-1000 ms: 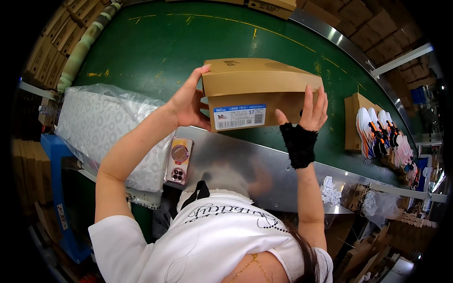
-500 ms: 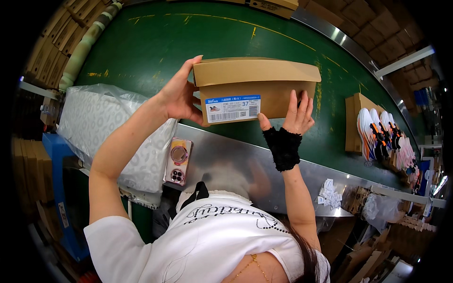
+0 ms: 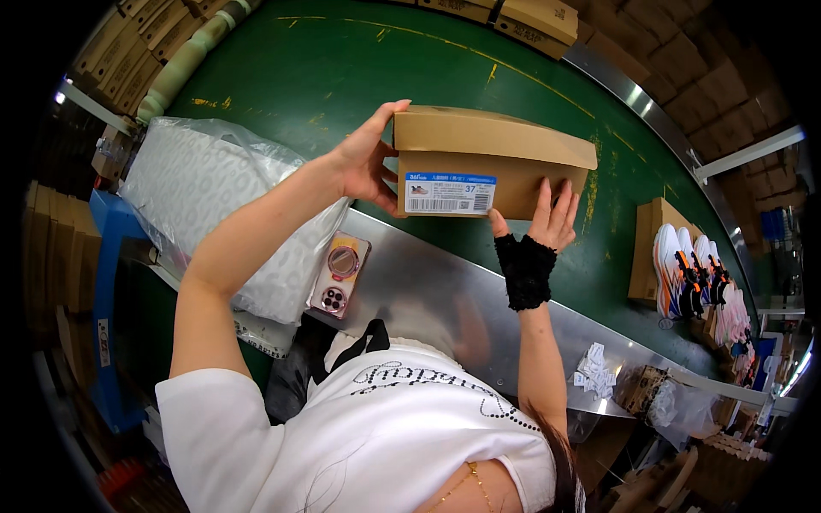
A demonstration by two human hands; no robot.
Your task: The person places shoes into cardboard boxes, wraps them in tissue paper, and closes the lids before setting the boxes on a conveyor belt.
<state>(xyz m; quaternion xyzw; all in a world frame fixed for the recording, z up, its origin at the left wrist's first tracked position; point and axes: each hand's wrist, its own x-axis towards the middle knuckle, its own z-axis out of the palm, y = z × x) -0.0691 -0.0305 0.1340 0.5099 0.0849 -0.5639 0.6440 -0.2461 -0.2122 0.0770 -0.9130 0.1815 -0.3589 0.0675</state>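
Observation:
A brown cardboard shoebox with its lid on is held up over the green work surface, a white and blue label on its front side. My left hand is closed around the box's left end, one fingertip at the lid's top edge and others near the bottom. On the front side, towards the right end, lie the outstretched fingers of my right hand. Its thumb is by the label's lower right corner. A black fuzzy band covers the right palm and wrist.
Left of the box lies a clear plastic bag with patterned white contents. A phone rests on the metal edge. Small white tags lie at the right, below a row of sneakers. More shoeboxes line the far edge.
The view has shifted slightly. The shoebox and my left hand are further right in the picture. Both hands keep their places on the box.

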